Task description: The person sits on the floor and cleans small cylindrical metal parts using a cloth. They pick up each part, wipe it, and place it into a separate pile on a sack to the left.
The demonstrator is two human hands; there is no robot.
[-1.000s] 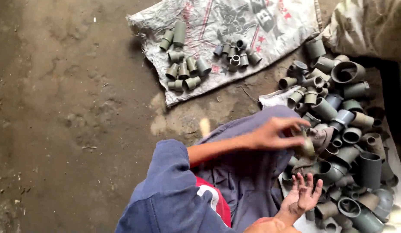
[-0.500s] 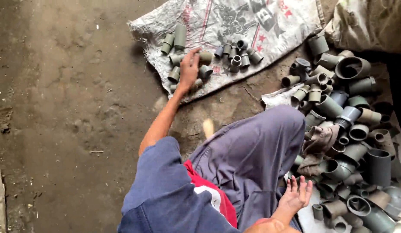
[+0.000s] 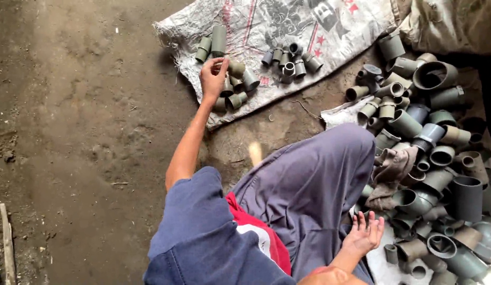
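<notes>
My left hand (image 3: 211, 79) reaches out to a white woven sack (image 3: 319, 24) spread on the dirt floor. Its fingers are loosely bent over a cluster of olive-grey pipe fittings (image 3: 240, 84), with the fingertips beside one short olive fitting (image 3: 236, 68); nothing is clasped in it. My right hand (image 3: 365, 235) hovers low at my right side, fingers spread and empty, at the edge of a big heap of grey pipe fittings (image 3: 430, 153). My bent knee in grey-purple trousers (image 3: 309, 184) lies between the two hands.
A second cluster of small dark fittings (image 3: 290, 58) lies on the sack. A brown rag (image 3: 393, 169) lies on the heap, which rests on a white sheet (image 3: 338, 115). A filled sack (image 3: 451, 21) is at top right, a stick (image 3: 7, 237) at bottom left.
My left hand went from the heap by the rag across to the sack and set an olive fitting among the cluster there. My right hand barely moved.
</notes>
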